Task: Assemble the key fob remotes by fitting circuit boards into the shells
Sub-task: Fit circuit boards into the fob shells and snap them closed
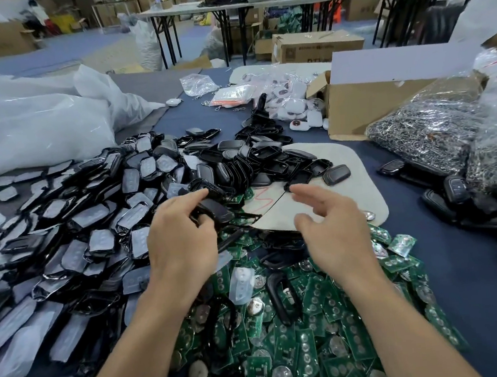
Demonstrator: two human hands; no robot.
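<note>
A heap of green circuit boards [313, 319] with round coin cells fills the near middle of the table. Black shell halves with grey rubber button pads [71, 237] are piled at the left, and plain black shell backs [247, 160] lie behind my hands. My left hand [182, 241] holds a black key fob shell [215, 210] between thumb and fingers. My right hand [334, 231] hovers over a white mat [350, 177] with fingers spread and nothing in it.
Large clear plastic bags [28, 119] rise at the far left. An open cardboard box [364, 105] and bags of metal key rings [431, 132] stand at the right. White remotes [293, 103] lie behind. Finished black fobs [456, 194] sit at the right edge.
</note>
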